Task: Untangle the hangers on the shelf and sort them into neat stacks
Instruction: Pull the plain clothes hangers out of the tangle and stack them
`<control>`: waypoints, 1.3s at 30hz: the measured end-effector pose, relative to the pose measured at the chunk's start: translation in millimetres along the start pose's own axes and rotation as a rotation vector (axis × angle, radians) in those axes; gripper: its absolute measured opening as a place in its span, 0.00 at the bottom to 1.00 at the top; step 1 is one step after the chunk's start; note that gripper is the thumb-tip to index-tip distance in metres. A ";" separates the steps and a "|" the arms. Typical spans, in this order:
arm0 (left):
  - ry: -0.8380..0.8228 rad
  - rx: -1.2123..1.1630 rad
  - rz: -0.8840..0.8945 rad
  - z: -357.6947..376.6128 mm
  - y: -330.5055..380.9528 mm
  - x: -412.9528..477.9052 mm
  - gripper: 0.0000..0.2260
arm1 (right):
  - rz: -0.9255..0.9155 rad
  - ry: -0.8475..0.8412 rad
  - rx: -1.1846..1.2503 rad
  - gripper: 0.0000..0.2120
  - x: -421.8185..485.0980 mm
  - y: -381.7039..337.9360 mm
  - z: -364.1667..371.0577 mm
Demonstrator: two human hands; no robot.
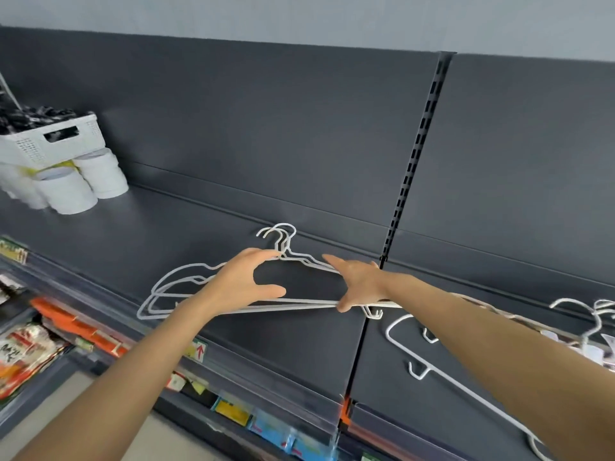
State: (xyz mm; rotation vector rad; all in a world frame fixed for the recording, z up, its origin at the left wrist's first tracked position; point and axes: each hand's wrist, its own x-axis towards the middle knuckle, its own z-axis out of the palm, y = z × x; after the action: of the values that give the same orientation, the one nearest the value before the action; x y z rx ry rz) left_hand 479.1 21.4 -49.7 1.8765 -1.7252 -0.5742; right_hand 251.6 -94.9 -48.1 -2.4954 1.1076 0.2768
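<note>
A small stack of white wire hangers (186, 277) lies flat on the dark grey shelf (166, 227), hooks pointing toward the back panel. My left hand (239, 284) spans the middle of the stack, its forefinger touching the necks and its thumb near the bottom bars. My right hand (359, 281) rests on the stack's right side, fingers stretched along the upper shoulder and thumb pressed against the bottom bars. More white hangers (466, 390) lie loose and crossed on the shelf section to the right, partly hidden under my right forearm.
A white basket (50, 141) of dark items sits on white cylinders (83, 184) at the shelf's far left. A slotted upright (412, 154) divides the back panel. Packaged goods (26, 354) fill the lower shelf, with price tags (233, 410) along the front edge.
</note>
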 end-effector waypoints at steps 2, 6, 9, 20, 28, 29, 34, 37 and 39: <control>-0.022 0.000 0.007 2.6 -0.4 0.2 0.32 | -0.016 0.013 0.004 0.48 -2.0 2.0 4.8; -0.072 -0.035 0.035 10.4 8.5 4.5 0.32 | -0.042 0.105 0.062 0.48 -17.2 12.5 5.1; -0.100 -0.053 0.082 22.5 25.9 9.8 0.32 | -0.014 0.224 0.120 0.42 -43.5 30.0 -1.7; -0.378 0.008 0.338 101.3 139.2 27.6 0.34 | 0.289 0.383 0.082 0.31 -178.8 121.6 2.1; -0.516 0.046 0.507 161.3 211.2 29.7 0.36 | 0.396 0.448 0.034 0.26 -261.3 156.5 19.6; -0.517 0.060 0.531 166.8 219.3 28.9 0.36 | 0.406 0.456 0.030 0.26 -270.3 160.0 21.4; -0.583 0.135 0.561 193.9 245.4 24.1 0.41 | 0.447 0.474 0.007 0.23 -313.3 182.1 33.4; -0.657 0.222 0.565 209.0 251.7 16.9 0.49 | 0.462 0.452 -0.018 0.24 -334.6 200.8 42.8; -0.663 0.376 0.606 217.0 254.4 10.4 0.55 | 0.483 0.390 -0.039 0.29 -346.2 211.5 51.8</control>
State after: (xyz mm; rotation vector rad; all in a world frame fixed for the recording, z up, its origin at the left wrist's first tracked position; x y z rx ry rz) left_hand 147.4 -21.9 -56.2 1.3077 -2.8502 -0.6981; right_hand -137.9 29.4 -37.6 -2.3376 1.8772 -0.0665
